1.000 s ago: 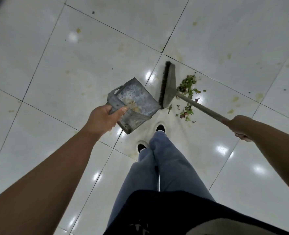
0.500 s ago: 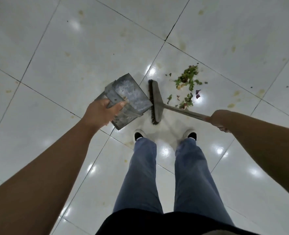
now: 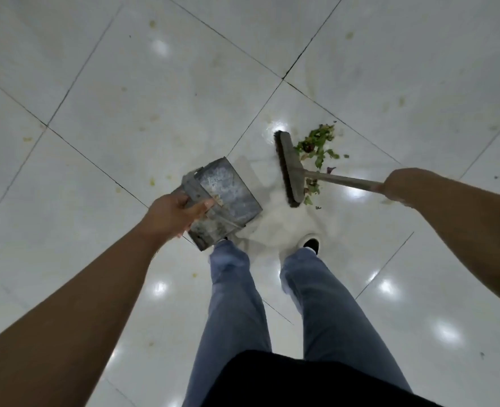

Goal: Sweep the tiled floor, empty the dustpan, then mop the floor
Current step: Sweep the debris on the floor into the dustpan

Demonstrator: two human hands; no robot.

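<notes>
My left hand (image 3: 174, 214) grips a grey metal dustpan (image 3: 225, 198) by its rear edge and holds it tilted above the floor, with a few crumbs inside. My right hand (image 3: 401, 185) is closed on the handle of a broom (image 3: 290, 168). The broom head stands on the white tiled floor (image 3: 125, 113), a short gap right of the dustpan. A pile of green leafy scraps (image 3: 318, 146) lies right behind the broom head, on the side away from the dustpan.
My legs in blue jeans (image 3: 325, 295) stand just below the dustpan and broom, one dark shoe (image 3: 312, 245) showing. Small yellowish stains (image 3: 152, 181) dot the glossy tiles around. Dark grout lines cross the floor diagonally.
The broom head has shifted right, away from the dustpan, and now sits against the leafy pile. The dustpan has stayed in my left hand, a little lower in view. My feet have stepped.
</notes>
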